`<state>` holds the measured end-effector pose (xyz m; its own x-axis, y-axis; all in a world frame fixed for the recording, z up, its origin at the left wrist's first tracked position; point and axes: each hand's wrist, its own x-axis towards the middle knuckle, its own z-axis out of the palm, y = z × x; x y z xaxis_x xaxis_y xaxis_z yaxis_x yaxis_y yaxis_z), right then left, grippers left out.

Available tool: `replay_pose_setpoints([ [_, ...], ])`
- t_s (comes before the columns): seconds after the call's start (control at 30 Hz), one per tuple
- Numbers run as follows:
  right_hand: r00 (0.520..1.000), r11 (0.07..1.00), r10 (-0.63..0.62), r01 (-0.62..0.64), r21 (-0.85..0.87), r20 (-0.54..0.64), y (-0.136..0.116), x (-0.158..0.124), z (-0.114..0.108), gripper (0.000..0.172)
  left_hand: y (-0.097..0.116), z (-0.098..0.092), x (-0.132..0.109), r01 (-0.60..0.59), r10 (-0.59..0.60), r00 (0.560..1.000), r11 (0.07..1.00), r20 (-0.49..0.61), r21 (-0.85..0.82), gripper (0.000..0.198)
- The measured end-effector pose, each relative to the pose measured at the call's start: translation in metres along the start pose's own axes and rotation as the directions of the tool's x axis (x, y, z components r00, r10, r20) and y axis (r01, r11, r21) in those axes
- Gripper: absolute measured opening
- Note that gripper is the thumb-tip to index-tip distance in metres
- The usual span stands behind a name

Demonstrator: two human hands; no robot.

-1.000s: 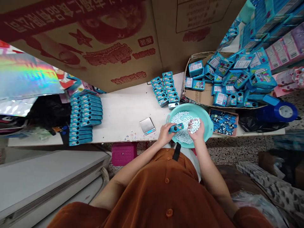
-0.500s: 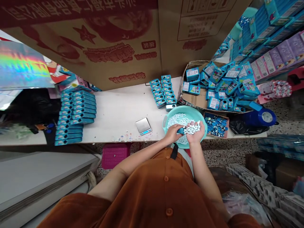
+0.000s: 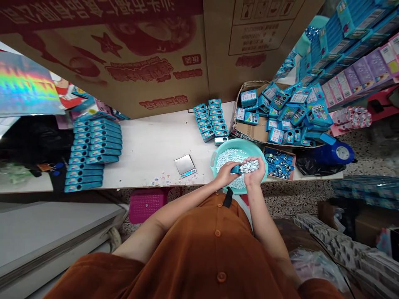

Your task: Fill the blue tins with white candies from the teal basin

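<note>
Over a turquoise basin (image 3: 213, 159), my left hand (image 3: 225, 174) is closed on a small blue box (image 3: 236, 169), which lies mostly hidden under the fingers. My right hand (image 3: 254, 178) is cupped around a heap of small white candies (image 3: 249, 166), its palm facing up and its fingers curled. The heap meets the end of the box. More loose white candies (image 3: 229, 156) cover the basin's bottom beneath both hands.
A flat digital scale (image 3: 185, 165) lies left of the basin. Small blue boxes (image 3: 207, 135) stand in rows behind it, with a taller stack (image 3: 104, 143) at left. A carton (image 3: 258, 131) of blue boxes and a tray (image 3: 292, 170) of round blue pieces sit at right.
My right hand's fingers have curled further around the candies, and the heap looks more gathered. My left hand still holds the box against it. The whole view has shifted slightly.
</note>
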<state>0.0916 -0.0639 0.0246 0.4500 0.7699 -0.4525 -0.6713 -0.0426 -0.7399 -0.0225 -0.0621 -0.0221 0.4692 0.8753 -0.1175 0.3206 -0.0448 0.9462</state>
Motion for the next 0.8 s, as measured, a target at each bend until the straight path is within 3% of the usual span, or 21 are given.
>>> replay_pose_setpoints([
  [0.33,1.0,1.0,0.006,-0.006,0.003,0.023,-0.004,0.002,0.004,0.028,0.001,0.002,0.003,0.002,-0.002,1.0,1.0,-0.024,-0.007,0.045],
  [0.6,0.993,0.991,-0.119,0.118,-0.066,-0.008,-0.005,0.0,0.005,0.036,0.004,0.003,0.005,-0.013,0.013,1.0,1.0,-0.012,-0.003,0.046],
  [0.8,0.996,0.993,-0.087,0.085,-0.077,-0.026,-0.009,0.001,0.006,0.036,0.01,0.002,0.008,-0.005,0.005,1.0,1.0,-0.016,0.005,0.047],
])
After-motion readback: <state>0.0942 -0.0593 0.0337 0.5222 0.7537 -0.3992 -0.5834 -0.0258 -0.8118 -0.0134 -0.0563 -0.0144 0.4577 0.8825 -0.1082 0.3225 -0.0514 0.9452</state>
